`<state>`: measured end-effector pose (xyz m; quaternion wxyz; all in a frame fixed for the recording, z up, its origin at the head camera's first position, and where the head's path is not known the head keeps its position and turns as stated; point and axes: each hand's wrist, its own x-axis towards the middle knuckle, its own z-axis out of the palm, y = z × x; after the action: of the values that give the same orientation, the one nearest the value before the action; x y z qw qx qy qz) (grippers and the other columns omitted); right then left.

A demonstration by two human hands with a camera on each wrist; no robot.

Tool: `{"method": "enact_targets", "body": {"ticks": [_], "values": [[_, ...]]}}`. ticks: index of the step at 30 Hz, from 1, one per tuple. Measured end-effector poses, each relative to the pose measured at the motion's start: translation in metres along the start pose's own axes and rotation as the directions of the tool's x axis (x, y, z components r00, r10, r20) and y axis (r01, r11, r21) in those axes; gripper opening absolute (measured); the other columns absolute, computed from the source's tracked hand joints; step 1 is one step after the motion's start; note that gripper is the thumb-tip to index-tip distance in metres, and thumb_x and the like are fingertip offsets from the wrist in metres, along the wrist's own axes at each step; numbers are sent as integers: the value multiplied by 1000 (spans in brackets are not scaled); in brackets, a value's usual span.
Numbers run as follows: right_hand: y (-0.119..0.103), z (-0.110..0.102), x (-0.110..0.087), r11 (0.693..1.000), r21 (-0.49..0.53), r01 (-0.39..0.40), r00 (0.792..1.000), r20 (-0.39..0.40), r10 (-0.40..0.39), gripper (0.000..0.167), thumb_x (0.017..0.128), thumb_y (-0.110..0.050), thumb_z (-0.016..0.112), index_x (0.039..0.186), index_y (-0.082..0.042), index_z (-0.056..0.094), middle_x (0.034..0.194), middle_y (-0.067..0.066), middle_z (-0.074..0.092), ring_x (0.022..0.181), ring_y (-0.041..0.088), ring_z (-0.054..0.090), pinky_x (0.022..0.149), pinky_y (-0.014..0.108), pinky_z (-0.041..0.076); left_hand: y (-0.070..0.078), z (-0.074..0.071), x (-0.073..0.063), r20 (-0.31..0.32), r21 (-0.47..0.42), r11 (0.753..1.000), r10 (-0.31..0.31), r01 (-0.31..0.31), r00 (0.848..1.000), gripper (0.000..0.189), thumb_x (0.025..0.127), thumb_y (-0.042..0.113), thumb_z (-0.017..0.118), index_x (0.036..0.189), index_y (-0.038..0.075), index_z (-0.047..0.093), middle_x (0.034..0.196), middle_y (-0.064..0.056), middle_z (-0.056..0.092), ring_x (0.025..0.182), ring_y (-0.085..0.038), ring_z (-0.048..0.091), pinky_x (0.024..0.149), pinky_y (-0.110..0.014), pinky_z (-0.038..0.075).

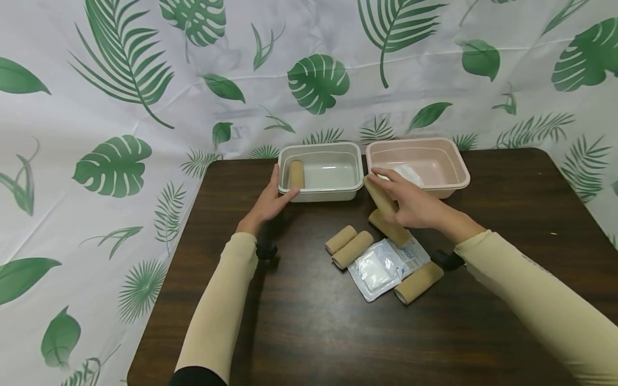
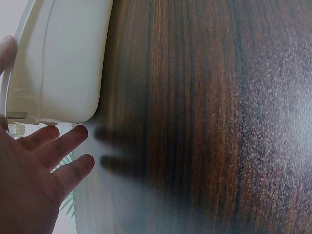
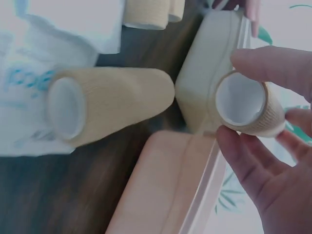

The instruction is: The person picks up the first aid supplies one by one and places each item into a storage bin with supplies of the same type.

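My right hand (image 1: 412, 201) grips a tan bandage roll (image 1: 380, 196) between thumb and fingers, above the table by the gap between two bins. In the right wrist view, the held roll's white core faces the camera. My left hand (image 1: 267, 202) rests against the near left corner of the white bin (image 1: 333, 195), thumb at the rim and fingers extended along the outside. Inside that bin, at its left end, is another tan roll (image 1: 296, 175). Beneath the right hand lies a further tan roll (image 1: 390, 228), partly on a white-and-silver packet (image 1: 379, 271).
A pink bin (image 1: 451, 185) with something white (image 1: 408, 174) inside stands to the right of the white bin. Two smaller tan rolls (image 1: 352, 250) lie left of the packet, and one larger roll (image 1: 419, 283) at its right. A leaf-printed cloth (image 1: 193, 102) hangs behind the dark table (image 1: 309, 332).
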<state>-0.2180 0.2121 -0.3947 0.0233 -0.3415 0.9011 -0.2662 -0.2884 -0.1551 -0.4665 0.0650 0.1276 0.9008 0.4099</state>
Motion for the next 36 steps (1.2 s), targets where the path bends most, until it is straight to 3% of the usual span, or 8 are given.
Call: {"method": "enact_targets", "body": {"ticks": [5, 10, 16, 20, 27, 36], "values": [[-1, 7, 31, 996, 47, -79, 996, -38, 80, 99, 71, -3, 85, 153, 1, 28, 158, 19, 19, 134, 37, 36, 88, 49, 49, -2, 0, 1, -3, 0, 1000, 6, -6, 1000, 95, 96, 53, 55, 157, 23, -12, 164, -5, 4, 146, -26, 20, 115, -45, 20], [0, 10, 55, 989, 46, -142, 988, -56, 145, 101, 72, -11, 85, 154, 1, 26, 158, 21, 19, 139, 41, 28, 99, 53, 39, -2, 1, 2, 1, 0, 1000, -1, 1, 1000, 96, 95, 56, 54, 157, 25, -13, 164, -4, 4, 146, -26, 19, 115, -46, 19], [4, 13, 75, 984, 53, -172, 981, -86, 176, 96, 71, -12, 84, 151, 2, 32, 156, 25, 21, 134, 43, 34, 101, 55, 37, -1, 0, 1, 6, 3, 1000, -20, 20, 1000, 96, 95, 57, 54, 157, 26, -13, 164, -5, 6, 146, -28, 22, 114, -48, 21], [6, 14, 83, 977, 72, -202, 972, -103, 209, 94, 71, -15, 85, 150, -1, 36, 155, 25, 23, 132, 43, 36, 99, 55, 38, -1, -1, 0, 2, 3, 1000, -19, 19, 1000, 96, 95, 55, 55, 157, 26, -13, 164, -6, 7, 145, -28, 23, 114, -48, 21], [8, 16, 93, 960, 92, -265, 956, -104, 274, 93, 73, -21, 85, 151, -5, 36, 158, 22, 20, 140, 42, 27, 107, 54, 31, -3, -1, 1, 6, 5, 1000, -18, 18, 1000, 97, 94, 58, 54, 157, 27, -13, 163, -7, 9, 145, -29, 23, 114, -49, 22], [4, 20, 92, 974, 95, -207, 974, -72, 214, 84, 77, -23, 85, 147, -4, 44, 157, 22, 24, 142, 42, 24, 111, 55, 24, -4, -2, 2, 7, 7, 1000, -22, 22, 1000, 98, 93, 61, 54, 157, 27, -12, 164, -6, 9, 145, -29, 24, 114, -50, 22]]}}
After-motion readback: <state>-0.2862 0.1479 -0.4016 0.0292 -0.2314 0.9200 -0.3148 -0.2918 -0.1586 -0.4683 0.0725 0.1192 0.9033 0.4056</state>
